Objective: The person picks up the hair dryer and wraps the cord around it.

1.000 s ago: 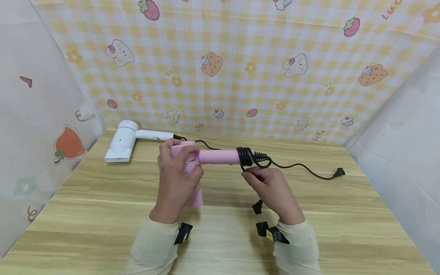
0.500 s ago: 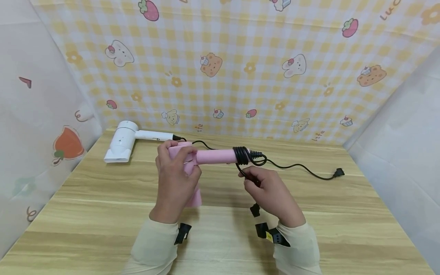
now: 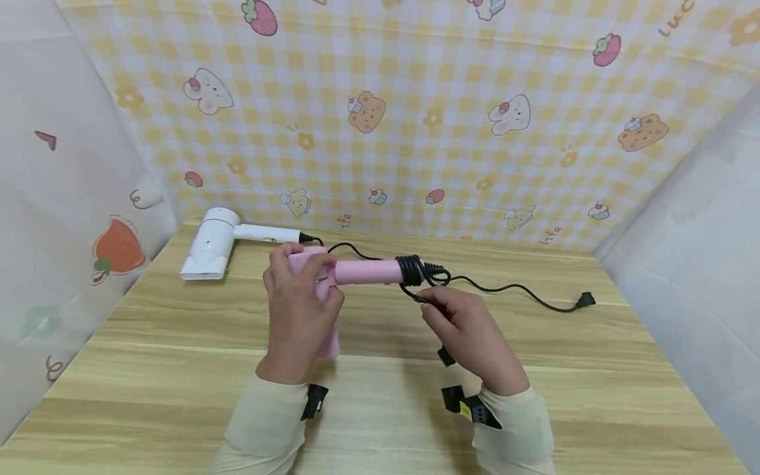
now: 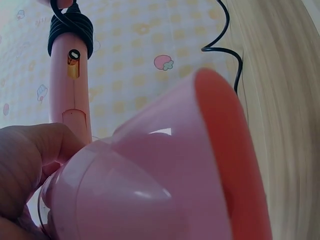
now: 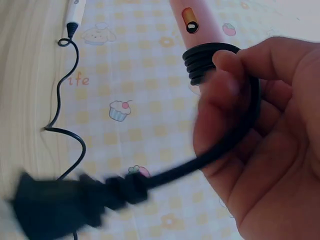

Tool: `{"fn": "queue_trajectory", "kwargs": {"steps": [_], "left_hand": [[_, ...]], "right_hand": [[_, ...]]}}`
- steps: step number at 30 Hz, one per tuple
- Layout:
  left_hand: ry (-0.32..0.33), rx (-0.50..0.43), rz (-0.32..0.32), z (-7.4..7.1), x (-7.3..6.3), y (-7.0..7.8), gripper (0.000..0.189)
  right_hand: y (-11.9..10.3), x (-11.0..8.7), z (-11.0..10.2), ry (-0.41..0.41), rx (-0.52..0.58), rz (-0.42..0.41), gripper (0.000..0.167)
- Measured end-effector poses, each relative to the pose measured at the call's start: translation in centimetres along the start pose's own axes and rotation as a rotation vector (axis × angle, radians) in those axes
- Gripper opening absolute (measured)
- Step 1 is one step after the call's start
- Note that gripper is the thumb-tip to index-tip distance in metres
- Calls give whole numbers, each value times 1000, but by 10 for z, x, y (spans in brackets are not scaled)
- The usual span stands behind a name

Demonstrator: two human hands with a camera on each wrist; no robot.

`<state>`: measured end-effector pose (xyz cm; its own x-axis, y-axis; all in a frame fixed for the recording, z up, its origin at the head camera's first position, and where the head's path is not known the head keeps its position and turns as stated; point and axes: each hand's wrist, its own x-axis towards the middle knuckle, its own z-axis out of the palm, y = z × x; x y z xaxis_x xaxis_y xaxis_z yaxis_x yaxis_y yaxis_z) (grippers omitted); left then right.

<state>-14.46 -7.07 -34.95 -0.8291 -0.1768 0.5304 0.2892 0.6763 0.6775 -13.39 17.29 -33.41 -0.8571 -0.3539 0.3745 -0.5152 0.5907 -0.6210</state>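
My left hand (image 3: 297,310) grips a pink hair dryer (image 3: 368,272) by its head, the handle pointing right above the table. In the left wrist view the wide nozzle (image 4: 170,180) fills the foreground. Black cord (image 3: 410,270) is wound in several turns round the handle's end. With thumb and fingers my right hand (image 3: 469,330) pinches the cord's loose length just below those turns. From that hand hangs the cord's black plug (image 5: 50,205), blurred in the right wrist view.
A white hair dryer (image 3: 210,244) lies at the table's back left. Its black cord (image 3: 505,287) runs along the back to a plug (image 3: 586,299) at the right. Behind the wooden table (image 3: 380,415) hangs a checked cloth (image 3: 404,165); pale cloths hang at both sides.
The pink hair dryer has shifted slightly left with my left hand. My right hand has slid its pinch a little down the cord, away from the wound turns.
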Motion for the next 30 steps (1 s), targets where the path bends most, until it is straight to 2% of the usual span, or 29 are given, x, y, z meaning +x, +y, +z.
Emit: {"fn": "queue_trajectory", "kwargs": {"steps": [6, 11, 18, 21, 26, 30], "left_hand": [[-6, 23, 10, 2, -1, 2, 39], [-3, 28, 52, 4, -2, 4, 38], [9, 28, 85, 4, -1, 2, 38], [2, 33, 94, 4, -1, 1, 37], [-9, 43, 106, 3, 0, -1, 36], [-17, 54, 103, 3, 0, -2, 35]], "right_hand": [[1, 0, 0, 46, -22, -6, 13], [3, -1, 0, 71, -16, 9, 11], [3, 0, 0, 72, -3, 32, 1], [3, -1, 0, 68, 9, 38, 1], [3, 0, 1, 90, 14, 18, 19], [3, 0, 1, 117, -9, 7, 21]]}}
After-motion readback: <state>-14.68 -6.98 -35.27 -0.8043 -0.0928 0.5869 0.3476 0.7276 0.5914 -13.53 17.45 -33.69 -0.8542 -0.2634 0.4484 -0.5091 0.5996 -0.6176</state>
